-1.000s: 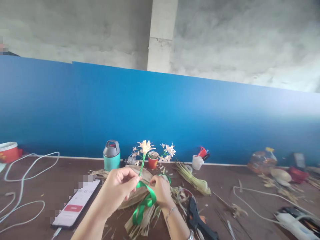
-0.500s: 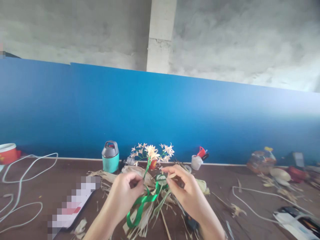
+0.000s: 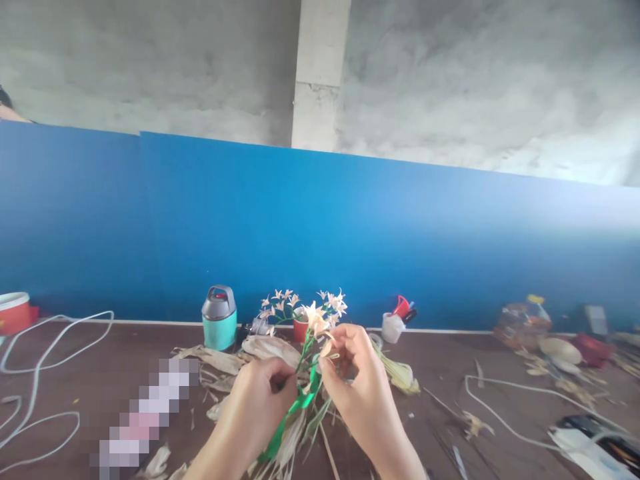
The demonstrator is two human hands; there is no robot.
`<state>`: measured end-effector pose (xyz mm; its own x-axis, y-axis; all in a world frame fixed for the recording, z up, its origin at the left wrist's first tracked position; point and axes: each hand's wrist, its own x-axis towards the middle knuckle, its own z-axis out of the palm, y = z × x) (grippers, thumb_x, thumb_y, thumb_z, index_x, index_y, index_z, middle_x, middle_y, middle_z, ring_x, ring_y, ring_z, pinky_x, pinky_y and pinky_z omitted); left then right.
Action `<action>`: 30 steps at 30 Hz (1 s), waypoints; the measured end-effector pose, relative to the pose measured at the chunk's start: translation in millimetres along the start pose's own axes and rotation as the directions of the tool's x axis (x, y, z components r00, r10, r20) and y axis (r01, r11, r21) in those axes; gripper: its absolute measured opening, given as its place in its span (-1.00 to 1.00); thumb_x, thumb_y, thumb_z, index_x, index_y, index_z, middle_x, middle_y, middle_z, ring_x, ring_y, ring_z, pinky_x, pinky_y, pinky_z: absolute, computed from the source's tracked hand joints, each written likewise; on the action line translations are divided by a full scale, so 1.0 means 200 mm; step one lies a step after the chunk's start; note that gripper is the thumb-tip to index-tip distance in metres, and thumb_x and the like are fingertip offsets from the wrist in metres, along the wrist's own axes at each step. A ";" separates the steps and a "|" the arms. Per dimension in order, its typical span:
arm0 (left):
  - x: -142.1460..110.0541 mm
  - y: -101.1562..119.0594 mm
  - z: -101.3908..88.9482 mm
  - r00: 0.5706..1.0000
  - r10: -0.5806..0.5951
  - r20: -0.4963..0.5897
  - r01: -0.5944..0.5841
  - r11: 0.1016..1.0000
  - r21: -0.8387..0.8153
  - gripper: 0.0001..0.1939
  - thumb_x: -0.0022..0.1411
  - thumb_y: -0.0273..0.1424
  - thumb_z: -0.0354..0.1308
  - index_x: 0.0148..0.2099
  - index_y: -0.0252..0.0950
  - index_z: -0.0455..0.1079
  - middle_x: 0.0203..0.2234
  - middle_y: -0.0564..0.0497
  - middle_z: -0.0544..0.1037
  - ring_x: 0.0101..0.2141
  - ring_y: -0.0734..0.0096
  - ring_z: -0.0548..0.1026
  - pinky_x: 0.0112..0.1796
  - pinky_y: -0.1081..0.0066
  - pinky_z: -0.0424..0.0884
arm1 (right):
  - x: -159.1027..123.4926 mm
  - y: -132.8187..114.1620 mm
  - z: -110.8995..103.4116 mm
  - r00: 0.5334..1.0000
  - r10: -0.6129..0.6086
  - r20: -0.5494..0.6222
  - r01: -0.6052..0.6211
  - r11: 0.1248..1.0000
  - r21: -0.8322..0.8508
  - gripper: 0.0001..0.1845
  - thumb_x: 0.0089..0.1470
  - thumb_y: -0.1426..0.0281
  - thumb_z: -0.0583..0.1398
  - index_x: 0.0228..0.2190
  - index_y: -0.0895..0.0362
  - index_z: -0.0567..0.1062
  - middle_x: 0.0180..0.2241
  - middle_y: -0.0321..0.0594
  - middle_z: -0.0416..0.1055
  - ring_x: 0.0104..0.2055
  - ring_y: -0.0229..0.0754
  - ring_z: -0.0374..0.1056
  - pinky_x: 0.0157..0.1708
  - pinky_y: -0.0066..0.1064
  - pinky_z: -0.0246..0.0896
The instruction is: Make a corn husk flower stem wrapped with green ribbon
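My left hand [image 3: 263, 397] is closed in a pinch on the green stem of a cream artificial flower [image 3: 316, 319], which tilts to the right. Close by, my right hand [image 3: 357, 377] has thumb and fingers together on a pale petal-like strip [image 3: 327, 348], just below the bloom. A shiny green ribbon [image 3: 277, 437] runs down under my left hand. Beneath both hands lie dried husk strips [image 3: 290, 443]. Behind the flower stands a red pot [image 3: 300, 331], with sprays of small cream flowers [image 3: 333, 303] on either side.
A teal lidded flask [image 3: 219, 323] stands by the blue partition [image 3: 225, 220]. Right of the flowers is a white cup [image 3: 393, 328] with red-handled tools. White cables [image 3: 37, 360] lie at left, a blurred-out flat object [image 3: 145, 417] nearer. Husk scraps [image 3: 477, 425] lie at right.
The flower in my left hand has shifted right and slightly down. My right hand has come in left toward it, bringing the pale strip up against the stem below the bloom.
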<state>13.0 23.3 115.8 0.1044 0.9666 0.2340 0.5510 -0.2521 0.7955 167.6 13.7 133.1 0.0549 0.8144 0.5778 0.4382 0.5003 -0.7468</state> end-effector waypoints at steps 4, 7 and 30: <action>0.01 -0.01 0.01 1.000 0.003 0.027 -0.002 0.999 -0.043 -0.80 0.01 -0.39 -0.01 -0.55 -0.30 0.39 -0.70 0.09 0.35 -0.63 0.44 0.32 -0.57 0.47 0.19 | 0.00 0.00 0.02 0.999 0.001 -0.052 -0.001 1.000 -0.001 -0.68 -0.03 0.48 0.13 -0.17 0.08 0.27 -0.48 -0.34 0.37 -0.53 -0.28 0.26 -0.55 -0.48 0.19; 0.00 -0.02 0.01 0.999 -0.003 0.055 0.007 0.997 -0.081 -0.80 0.01 -0.39 -0.02 -0.57 -0.29 0.35 -0.71 0.10 0.34 -0.65 0.44 0.33 -0.60 0.48 0.19 | 0.00 0.01 0.02 0.998 0.006 -0.061 -0.006 1.000 0.006 -0.64 -0.03 0.49 0.13 -0.13 0.09 0.27 -0.45 -0.30 0.39 -0.54 -0.28 0.26 -0.56 -0.47 0.20; -0.02 0.04 -0.01 0.974 -0.129 0.187 0.186 0.927 -0.326 -0.78 0.03 -0.26 0.07 -0.54 -0.28 0.31 -0.73 0.15 0.32 -0.75 0.55 0.23 -0.69 0.51 0.09 | -0.01 0.00 0.05 0.992 0.121 -0.039 -0.108 0.962 0.250 -0.53 -0.05 0.49 0.18 -0.07 0.03 0.23 -0.41 -0.34 0.31 -0.40 -0.24 0.33 -0.42 -0.43 0.29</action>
<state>15.6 17.7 123.5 0.1855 0.9824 0.0206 0.2600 -0.0693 0.9631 158.8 14.7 127.7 0.1421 0.8570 0.4953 0.1914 0.4671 -0.8632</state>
